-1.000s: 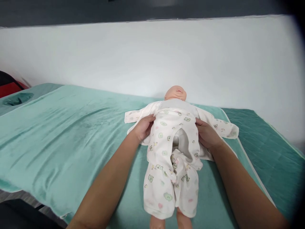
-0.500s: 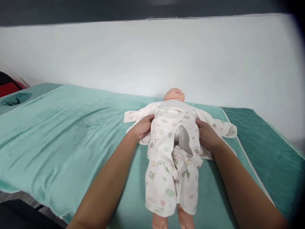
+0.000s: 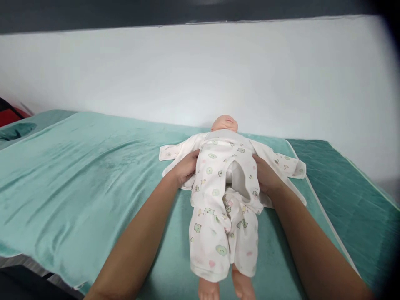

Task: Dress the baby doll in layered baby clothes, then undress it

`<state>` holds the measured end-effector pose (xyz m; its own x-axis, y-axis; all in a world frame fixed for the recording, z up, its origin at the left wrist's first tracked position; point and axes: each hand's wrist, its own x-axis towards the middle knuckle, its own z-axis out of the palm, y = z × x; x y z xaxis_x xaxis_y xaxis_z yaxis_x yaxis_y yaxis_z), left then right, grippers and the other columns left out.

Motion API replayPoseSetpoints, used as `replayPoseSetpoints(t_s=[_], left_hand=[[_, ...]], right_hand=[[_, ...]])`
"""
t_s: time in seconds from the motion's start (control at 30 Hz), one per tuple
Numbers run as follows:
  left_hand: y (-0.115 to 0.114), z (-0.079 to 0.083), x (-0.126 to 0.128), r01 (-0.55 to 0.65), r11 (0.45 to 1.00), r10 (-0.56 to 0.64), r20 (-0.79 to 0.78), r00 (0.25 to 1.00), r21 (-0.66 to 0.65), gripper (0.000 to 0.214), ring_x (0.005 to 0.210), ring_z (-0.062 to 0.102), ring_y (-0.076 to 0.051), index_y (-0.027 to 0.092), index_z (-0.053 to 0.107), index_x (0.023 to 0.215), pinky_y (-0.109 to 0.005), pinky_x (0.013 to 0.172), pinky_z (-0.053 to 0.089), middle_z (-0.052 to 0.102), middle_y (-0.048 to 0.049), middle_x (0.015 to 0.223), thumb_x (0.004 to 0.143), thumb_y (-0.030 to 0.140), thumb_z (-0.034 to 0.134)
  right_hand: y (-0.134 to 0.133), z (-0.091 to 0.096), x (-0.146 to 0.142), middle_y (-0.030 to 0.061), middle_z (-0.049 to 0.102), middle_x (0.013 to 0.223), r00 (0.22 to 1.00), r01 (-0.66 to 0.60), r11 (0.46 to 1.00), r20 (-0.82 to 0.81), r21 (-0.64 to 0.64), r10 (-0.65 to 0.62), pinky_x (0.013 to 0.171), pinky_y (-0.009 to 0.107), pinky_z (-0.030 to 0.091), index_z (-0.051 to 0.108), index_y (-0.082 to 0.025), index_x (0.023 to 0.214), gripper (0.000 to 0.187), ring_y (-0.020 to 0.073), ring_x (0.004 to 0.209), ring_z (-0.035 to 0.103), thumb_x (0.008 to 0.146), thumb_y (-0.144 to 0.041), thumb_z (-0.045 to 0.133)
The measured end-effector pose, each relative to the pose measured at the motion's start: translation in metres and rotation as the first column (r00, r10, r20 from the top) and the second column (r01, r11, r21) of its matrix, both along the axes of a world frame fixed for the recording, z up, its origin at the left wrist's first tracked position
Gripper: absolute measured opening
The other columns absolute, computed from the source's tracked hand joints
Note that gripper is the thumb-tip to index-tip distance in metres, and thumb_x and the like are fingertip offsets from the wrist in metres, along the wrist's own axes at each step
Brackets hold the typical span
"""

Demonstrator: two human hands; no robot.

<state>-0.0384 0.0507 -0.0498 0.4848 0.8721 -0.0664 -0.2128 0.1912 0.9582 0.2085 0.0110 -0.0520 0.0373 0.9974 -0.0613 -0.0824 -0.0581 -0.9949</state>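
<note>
A baby doll [image 3: 224, 123] lies on its back on a teal blanket [image 3: 87, 175], head toward the wall, bare feet toward me. It wears a white printed jacket spread open at the sides, and white printed trousers [image 3: 221, 208] sit over its belly and legs. My left hand [image 3: 184, 168] grips the trousers' waist at the doll's left side as I see it. My right hand [image 3: 265, 177] grips the waist at the other side. Both hands have their fingers curled on the cloth.
The blanket covers a padded table [image 3: 343, 187] with darker teal showing at the right. A white wall [image 3: 200, 75] runs close behind the doll's head. Something red and black [image 3: 9, 112] sits at the far left edge.
The trousers have slid a little further up the doll's body, showing more of its feet. Both hands keep their grip at the waist.
</note>
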Motion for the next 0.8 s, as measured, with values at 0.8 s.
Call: replayPoseSetpoints(t_s=[0.8], left_hand=[[-0.008, 0.005, 0.020, -0.225, 0.972, 0.230, 0.082, 0.970, -0.063, 0.040, 0.087, 0.070, -0.027, 0.018, 0.074, 0.101, -0.040, 0.083, 0.054, 0.077, -0.0068, 0.085, 0.071, 0.044, 0.071]], right_hand=[[-0.004, -0.007, -0.004, 0.0022, 0.076, 0.092, 0.900, 0.151, 0.955, 0.364, 0.255, -0.240, 0.085, 0.041, 0.052, 0.075, -0.027, 0.093, 0.024, 0.0318, 0.101, 0.064, 0.078, -0.038, 0.060]])
